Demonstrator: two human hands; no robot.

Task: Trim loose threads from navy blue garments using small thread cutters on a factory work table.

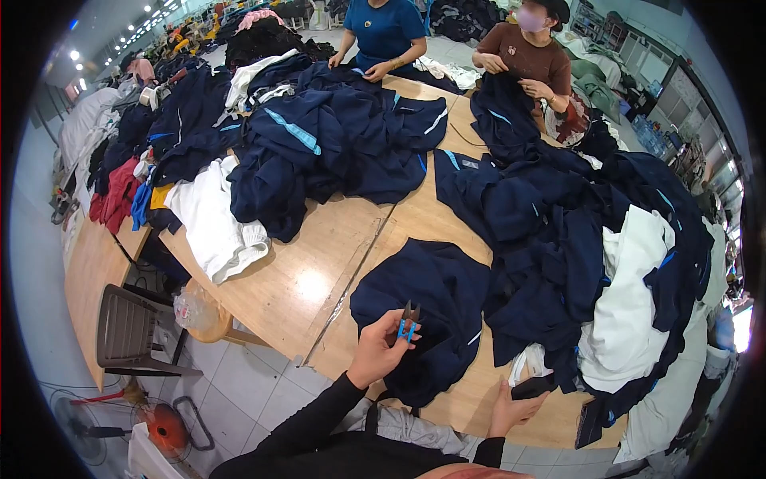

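My left hand [377,349] is closed around a pair of thread snips [409,321] with blue handles and dark blades pointing away from me. Under them a dark navy garment [427,275] with a thin white stripe lies spread on the wooden table [335,279]. Near the table's front edge, my right hand [513,409] grips a small black flat object [533,386]; its exact kind cannot be made out. A white piece of cloth [529,363] lies just beyond that hand, beside the heap of navy garments [535,263].
Another navy heap [319,136] covers the far left of the table, with a white garment [215,219] hanging over its edge. A white garment [626,311] lies on the right heap. Two people work across the table. A chair [136,331] and an orange fan [166,429] stand at left.
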